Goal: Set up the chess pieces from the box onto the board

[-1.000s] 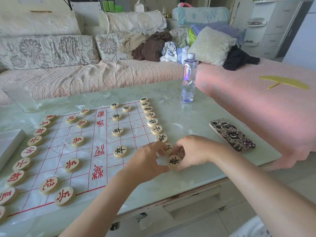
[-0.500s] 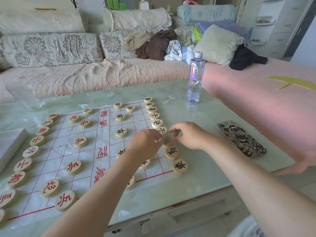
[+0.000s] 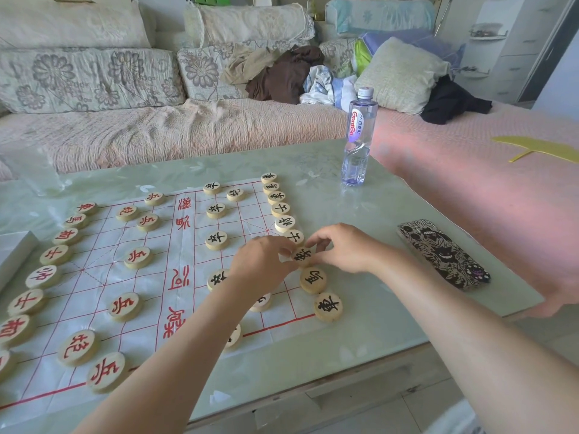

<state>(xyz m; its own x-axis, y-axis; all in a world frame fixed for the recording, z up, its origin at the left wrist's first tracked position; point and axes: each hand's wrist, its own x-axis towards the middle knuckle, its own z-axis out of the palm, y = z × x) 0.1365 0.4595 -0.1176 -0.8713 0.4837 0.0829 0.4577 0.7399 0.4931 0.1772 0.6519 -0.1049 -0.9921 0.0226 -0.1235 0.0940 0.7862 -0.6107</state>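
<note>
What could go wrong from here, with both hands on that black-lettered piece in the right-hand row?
1. The right hand pinches the round wooden disc with a black character, with the left hand at its edge. It sits tight between neighbouring black-lettered discs, so a slip could knock the row crooked.
2. The left forearm hangs over two partly hidden discs; withdrawing low might drag them.
3. The thin white paper board looks creased and may shift if pushed.

Your pale green table (image 3: 376,324) carries the paper board (image 3: 94,277) across its left half. A white box (image 3: 12,255) lies at the left edge. To your right, a water bottle (image 3: 358,136) stands and a patterned phone (image 3: 443,255) lies flat.
</note>
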